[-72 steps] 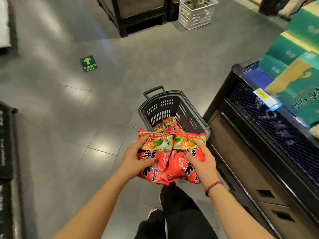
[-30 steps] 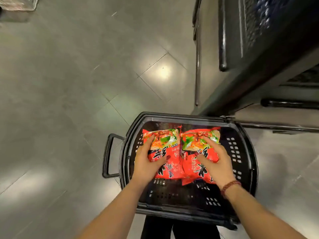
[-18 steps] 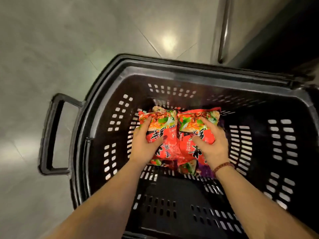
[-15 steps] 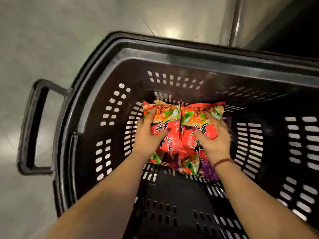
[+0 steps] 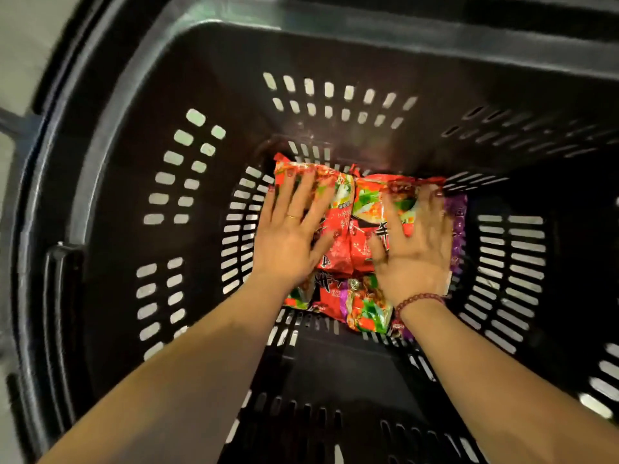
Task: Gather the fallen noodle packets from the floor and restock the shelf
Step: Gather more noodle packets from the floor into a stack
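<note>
Two red noodle packets lie side by side at the bottom of a black plastic basket (image 5: pixel 174 82). My left hand (image 5: pixel 291 236) lies flat with spread fingers on the left red packet (image 5: pixel 336 209). My right hand (image 5: pixel 415 242) presses flat on the right red packet (image 5: pixel 375 199). Beneath them lie more packets (image 5: pixel 368 309), red ones and a purple packet (image 5: pixel 457 226) showing at the right edge. Both forearms reach down into the basket.
The basket's perforated walls rise close around both hands on every side. A strip of grey floor (image 5: pixel 20 45) shows past the rim at the upper left. The basket's bare bottom (image 5: pixel 335 370) is dark between my forearms.
Both hands lowered the two red packets from above the basket down onto the pile at its bottom. My fingers, curled round the packets before, now lie spread flat on top.
</note>
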The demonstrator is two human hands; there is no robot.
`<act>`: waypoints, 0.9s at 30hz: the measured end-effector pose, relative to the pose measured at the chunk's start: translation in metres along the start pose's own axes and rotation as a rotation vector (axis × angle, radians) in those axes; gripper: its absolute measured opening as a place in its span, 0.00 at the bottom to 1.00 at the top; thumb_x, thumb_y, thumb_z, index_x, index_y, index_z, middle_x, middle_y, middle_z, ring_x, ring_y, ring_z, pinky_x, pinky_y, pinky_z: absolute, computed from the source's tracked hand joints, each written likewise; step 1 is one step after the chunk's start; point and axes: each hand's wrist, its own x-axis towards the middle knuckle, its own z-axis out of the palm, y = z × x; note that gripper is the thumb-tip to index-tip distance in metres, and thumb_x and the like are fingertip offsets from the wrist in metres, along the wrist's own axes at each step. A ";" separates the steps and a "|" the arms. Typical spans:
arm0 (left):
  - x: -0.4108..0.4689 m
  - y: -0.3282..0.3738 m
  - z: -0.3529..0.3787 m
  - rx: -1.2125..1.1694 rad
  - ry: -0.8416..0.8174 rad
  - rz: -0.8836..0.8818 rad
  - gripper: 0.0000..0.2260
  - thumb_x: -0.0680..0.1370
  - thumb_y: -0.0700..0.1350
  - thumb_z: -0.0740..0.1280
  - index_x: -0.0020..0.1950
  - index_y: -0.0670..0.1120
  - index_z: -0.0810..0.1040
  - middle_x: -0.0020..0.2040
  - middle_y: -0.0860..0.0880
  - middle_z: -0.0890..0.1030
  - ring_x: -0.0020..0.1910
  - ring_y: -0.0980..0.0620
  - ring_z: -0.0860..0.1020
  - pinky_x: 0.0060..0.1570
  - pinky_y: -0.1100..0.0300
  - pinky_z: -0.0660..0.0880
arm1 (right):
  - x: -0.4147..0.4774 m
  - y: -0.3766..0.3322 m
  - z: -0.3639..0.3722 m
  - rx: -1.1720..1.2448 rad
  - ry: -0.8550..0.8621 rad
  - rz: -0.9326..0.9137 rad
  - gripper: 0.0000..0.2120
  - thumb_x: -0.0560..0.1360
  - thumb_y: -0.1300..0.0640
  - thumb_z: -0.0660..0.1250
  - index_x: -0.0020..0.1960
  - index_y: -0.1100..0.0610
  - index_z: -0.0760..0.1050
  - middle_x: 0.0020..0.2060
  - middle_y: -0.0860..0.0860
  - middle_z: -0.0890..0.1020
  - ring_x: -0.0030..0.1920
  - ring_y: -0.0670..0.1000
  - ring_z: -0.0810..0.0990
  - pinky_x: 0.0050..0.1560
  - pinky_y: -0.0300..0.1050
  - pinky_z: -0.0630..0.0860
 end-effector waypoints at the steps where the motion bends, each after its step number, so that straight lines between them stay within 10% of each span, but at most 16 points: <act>1: 0.003 -0.001 0.003 0.044 -0.054 0.046 0.27 0.82 0.60 0.55 0.79 0.54 0.54 0.80 0.45 0.53 0.79 0.43 0.49 0.76 0.45 0.44 | 0.002 0.000 0.003 -0.035 -0.040 -0.047 0.28 0.81 0.44 0.52 0.78 0.44 0.49 0.77 0.58 0.49 0.77 0.59 0.47 0.75 0.57 0.43; 7: 0.013 -0.006 0.014 0.148 -0.296 0.027 0.27 0.77 0.64 0.32 0.71 0.59 0.23 0.72 0.52 0.24 0.73 0.49 0.27 0.75 0.43 0.35 | 0.011 0.007 0.018 -0.119 -0.125 -0.109 0.29 0.80 0.41 0.48 0.78 0.45 0.46 0.78 0.55 0.51 0.77 0.58 0.49 0.74 0.57 0.42; 19: -0.015 0.045 -0.125 -0.088 -0.160 0.066 0.26 0.77 0.51 0.57 0.75 0.46 0.64 0.74 0.40 0.67 0.74 0.40 0.62 0.69 0.40 0.67 | -0.044 -0.010 -0.130 0.115 -0.032 -0.082 0.24 0.78 0.45 0.54 0.70 0.56 0.68 0.70 0.55 0.70 0.71 0.55 0.67 0.72 0.51 0.59; 27: -0.070 0.124 -0.330 -0.222 -0.144 0.128 0.25 0.75 0.51 0.59 0.69 0.42 0.72 0.66 0.40 0.75 0.65 0.38 0.73 0.63 0.44 0.73 | -0.136 -0.016 -0.326 0.157 -0.006 0.079 0.26 0.72 0.44 0.58 0.65 0.56 0.74 0.64 0.54 0.76 0.63 0.57 0.74 0.63 0.53 0.71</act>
